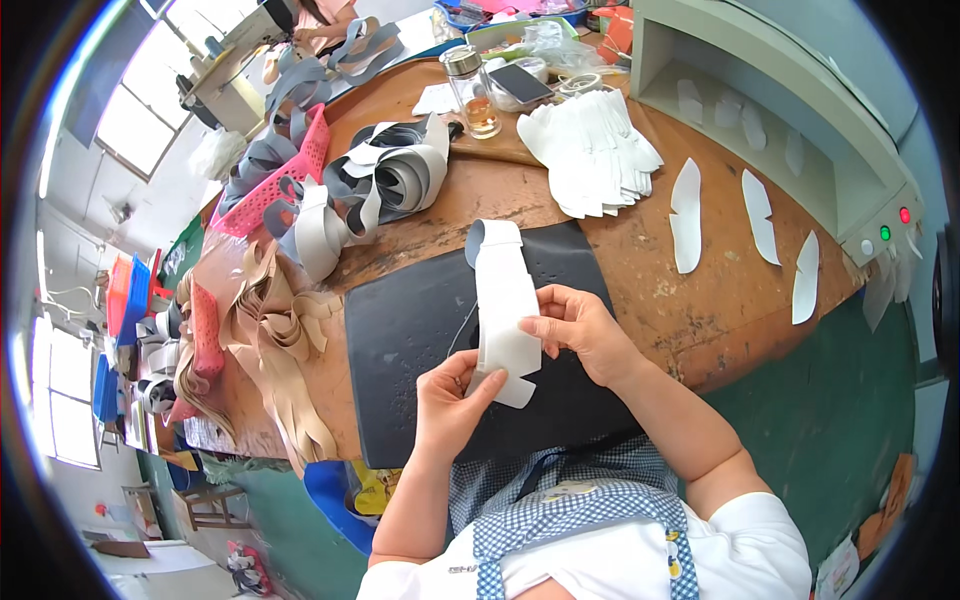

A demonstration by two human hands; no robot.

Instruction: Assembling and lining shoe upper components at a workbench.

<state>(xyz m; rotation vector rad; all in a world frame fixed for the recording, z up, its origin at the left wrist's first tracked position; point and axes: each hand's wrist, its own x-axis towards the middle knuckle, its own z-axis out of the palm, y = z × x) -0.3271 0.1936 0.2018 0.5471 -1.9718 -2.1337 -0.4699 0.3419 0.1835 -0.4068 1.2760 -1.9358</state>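
A long white strip (506, 285) of sheet material lies over the black mat (400, 335) in front of me. Its far end curls over and shows a grey underside; near my hands its lower end has notched edges, and a separate notched piece may lie against it, though I cannot tell. My left hand (447, 405) pinches the strip's lower left edge between thumb and fingers. On the right edge, a little higher, my right hand (588, 335) grips it with the thumb on top. The fingers under the strip are partly hidden.
Beyond the mat sits a pile of white cut pieces (590, 150); single ones (687, 215) lie near a machine (850, 190) with lit buttons. Grey-white rolled strips (400, 170), tan strips (270, 330) and a pink basket (313, 145) occupy the left. A glass jar (478, 100) and phone (521, 84) stand behind.
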